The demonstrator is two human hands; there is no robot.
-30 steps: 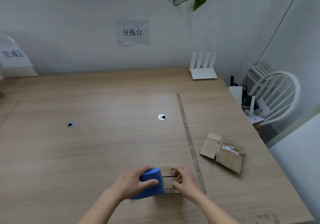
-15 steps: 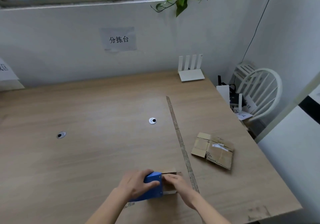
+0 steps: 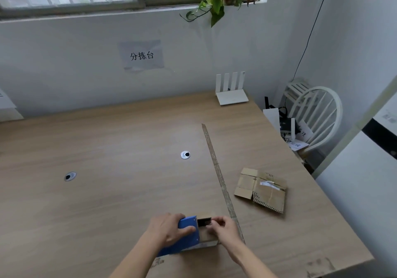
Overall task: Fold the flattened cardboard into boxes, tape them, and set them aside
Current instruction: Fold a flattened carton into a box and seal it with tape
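Blue tape dispenser (image 3: pixel 186 234) is gripped by the left hand (image 3: pixel 166 227), fingers curled round its body, and rests on the small cardboard box (image 3: pixel 207 235) at the near edge of the counter (image 3: pixel 107 148). The right hand (image 3: pixel 225 227) pinches the box's far top edge beside the dispenser's dark mouth. Compared with one second ago, the dispenser sits more squarely over the box top and the right fingers have drawn closer to its mouth; the view has also tilted upward. This is judged as taping of the seam under way, the box not yet set aside. One flattened cardboard (image 3: pixel 262 189) lies well apart to the right, past the strip (image 3: pixel 219 174) along the counter. Wall sign (image 3: pixel 141 55) reads "分拣台". Writing on the cardboard's white label cannot be read.
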